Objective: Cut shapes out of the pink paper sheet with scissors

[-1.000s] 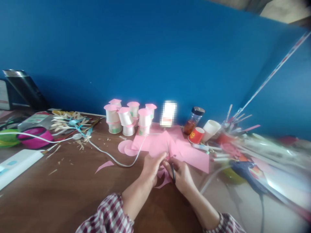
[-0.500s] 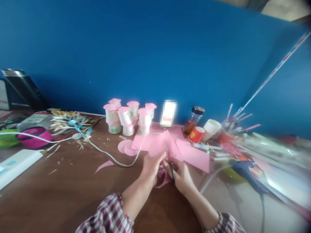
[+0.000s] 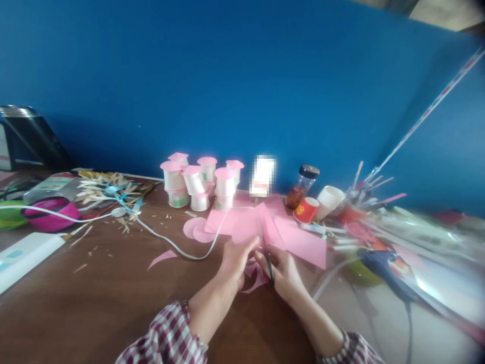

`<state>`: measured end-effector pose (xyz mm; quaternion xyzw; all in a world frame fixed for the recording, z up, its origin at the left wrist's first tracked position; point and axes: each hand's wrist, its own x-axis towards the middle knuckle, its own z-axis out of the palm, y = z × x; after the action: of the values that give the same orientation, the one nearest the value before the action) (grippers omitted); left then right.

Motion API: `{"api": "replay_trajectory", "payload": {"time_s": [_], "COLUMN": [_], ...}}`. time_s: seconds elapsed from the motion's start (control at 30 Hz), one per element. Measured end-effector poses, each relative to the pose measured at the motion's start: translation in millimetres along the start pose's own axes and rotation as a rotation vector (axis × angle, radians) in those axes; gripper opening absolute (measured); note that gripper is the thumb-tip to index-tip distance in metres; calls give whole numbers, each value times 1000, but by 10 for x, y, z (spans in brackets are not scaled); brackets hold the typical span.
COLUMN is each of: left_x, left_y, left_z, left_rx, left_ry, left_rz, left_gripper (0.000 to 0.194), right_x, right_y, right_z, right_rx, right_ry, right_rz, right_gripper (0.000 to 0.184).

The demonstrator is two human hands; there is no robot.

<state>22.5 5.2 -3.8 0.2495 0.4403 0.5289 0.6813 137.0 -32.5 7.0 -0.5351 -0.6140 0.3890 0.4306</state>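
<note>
My left hand is closed on a piece of pink paper, pinching its near edge. Right beside it, my right hand grips a pair of scissors whose blades point up into the same paper. Pink offcuts lie on the brown table just under both hands. More pink sheets spread out behind them. Checked sleeves cover both forearms.
Several white cups with pink lids stand stacked at the back. A white cable crosses the table. Right of the paper stand a jar, a red cup, a white cup, pens and a blue glue gun. Straw scraps lie left.
Both hands stay in place on the paper and scissors; the view has tilted very slightly. Nothing else has moved.
</note>
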Motion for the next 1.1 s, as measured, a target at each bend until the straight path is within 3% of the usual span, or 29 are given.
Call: {"api": "replay_trajectory", "payload": {"time_s": [0.57, 1.1], "left_x": [-109, -69], "left_y": [140, 110], "left_z": [59, 31], "left_rx": [-5, 7], "left_ry": [22, 3], "left_rz": [-8, -49], "left_gripper": [34, 35], "right_x": [-8, -7], "right_y": [8, 42], "right_z": [-24, -20], "right_rx": [-103, -44], "right_ry": [5, -3], "right_rz": [7, 9], "right_gripper": [23, 26]}}
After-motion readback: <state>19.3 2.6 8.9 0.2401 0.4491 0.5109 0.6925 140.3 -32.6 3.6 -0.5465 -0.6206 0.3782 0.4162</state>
